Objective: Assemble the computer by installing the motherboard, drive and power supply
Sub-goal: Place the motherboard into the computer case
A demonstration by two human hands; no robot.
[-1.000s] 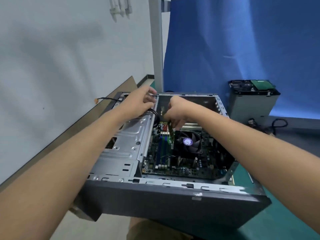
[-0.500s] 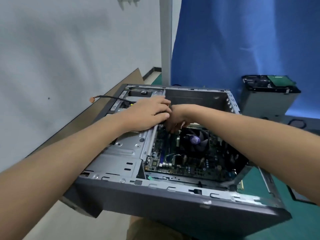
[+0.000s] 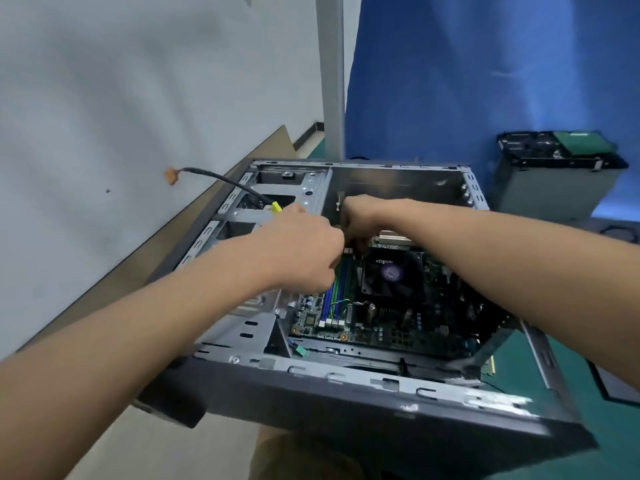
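The open grey computer case lies on its side. Its motherboard sits inside, with a black cooler fan and blue and green memory slots. My left hand reaches over the drive cage; its curled fingertips pinch at a small white connector above the memory slots. My right hand comes from the right with its fingers curled down at the same spot; what they hold is hidden. A grey box with a green-boarded drive on top stands at the back right.
A black cable with an orange plug and a yellow plug sticks out over the case's left side. A white wall runs along the left. A metal post and a blue curtain stand behind. The surface is green.
The view has dropped closer to the case. My left hand slid right and down off the cage edge toward the memory slots, and my right hand went deeper into the case.
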